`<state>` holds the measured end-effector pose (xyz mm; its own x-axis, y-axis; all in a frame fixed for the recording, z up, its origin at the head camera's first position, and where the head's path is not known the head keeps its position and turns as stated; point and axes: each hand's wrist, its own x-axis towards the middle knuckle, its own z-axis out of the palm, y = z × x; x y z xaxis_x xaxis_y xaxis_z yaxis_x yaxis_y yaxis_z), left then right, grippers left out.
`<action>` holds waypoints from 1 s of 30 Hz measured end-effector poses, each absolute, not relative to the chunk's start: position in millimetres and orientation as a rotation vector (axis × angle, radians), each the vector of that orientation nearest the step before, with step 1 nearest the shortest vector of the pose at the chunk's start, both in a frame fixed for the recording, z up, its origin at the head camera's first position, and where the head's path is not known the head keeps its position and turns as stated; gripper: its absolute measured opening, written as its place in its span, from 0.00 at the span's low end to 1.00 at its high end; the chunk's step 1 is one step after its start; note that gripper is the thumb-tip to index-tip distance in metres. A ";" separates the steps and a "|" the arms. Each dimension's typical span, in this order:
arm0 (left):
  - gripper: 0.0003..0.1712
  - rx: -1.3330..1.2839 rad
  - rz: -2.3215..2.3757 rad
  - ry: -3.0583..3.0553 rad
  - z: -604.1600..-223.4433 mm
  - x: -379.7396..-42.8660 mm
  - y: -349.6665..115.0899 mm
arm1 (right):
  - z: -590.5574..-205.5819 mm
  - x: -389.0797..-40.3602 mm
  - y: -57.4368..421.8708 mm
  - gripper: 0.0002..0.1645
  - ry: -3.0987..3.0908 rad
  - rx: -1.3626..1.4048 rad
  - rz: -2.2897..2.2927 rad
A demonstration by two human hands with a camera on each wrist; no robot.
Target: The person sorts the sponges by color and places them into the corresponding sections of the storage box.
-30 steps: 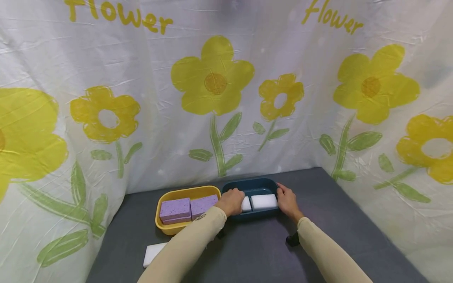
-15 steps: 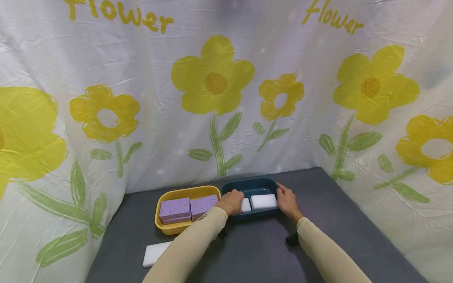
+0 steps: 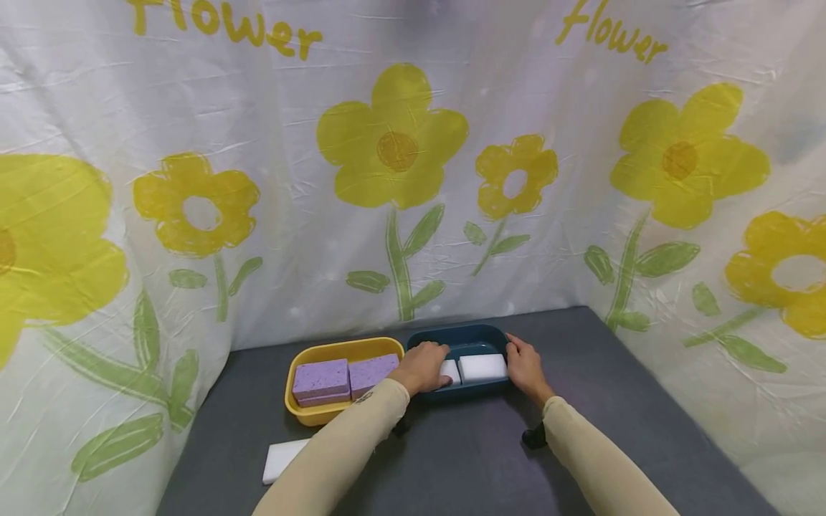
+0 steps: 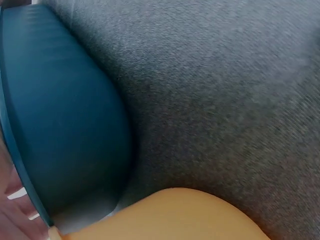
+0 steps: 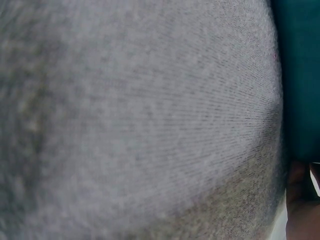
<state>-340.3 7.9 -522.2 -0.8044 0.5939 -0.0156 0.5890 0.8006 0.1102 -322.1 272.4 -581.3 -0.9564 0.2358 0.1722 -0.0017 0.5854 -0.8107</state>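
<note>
A dark blue plastic tray (image 3: 476, 389) stands at the back of the table. Inside it, a white sponge (image 3: 482, 368) lies towards the right end. My left hand (image 3: 421, 367) reaches over the tray's left end and holds a second white sponge (image 3: 451, 371) between fingers and thumb, covering most of it. In the left wrist view its fingers (image 4: 20, 217) show behind the tray's rim. My right hand (image 3: 526, 368) grips the tray's right end at the rim. A small part of that hand shows low in the right wrist view.
A yellow tray (image 3: 299, 362) with several purple sponges (image 3: 320, 378) sits close beside the blue tray on the left. Another white sponge (image 3: 282, 457) lies on the grey table (image 3: 464, 459), partly hidden by the left sleeve. A flower-print curtain (image 3: 290, 236) hangs behind.
The fingers and thumb of my left hand have spread a little around the sponge, and the thumb now shows at the near side. My right hand stays on the blue tray.
</note>
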 end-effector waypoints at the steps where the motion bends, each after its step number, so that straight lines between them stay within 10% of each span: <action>1: 0.36 0.977 0.157 2.939 -521.4 -339.7 7.2 | -576.5 -318.7 270.1 0.33 -2.553 -0.197 1.324; 30: 0.34 1.234 0.293 2.905 -467.2 -298.7 -22.7 | -599.0 -332.1 285.1 0.40 -2.569 -0.136 1.297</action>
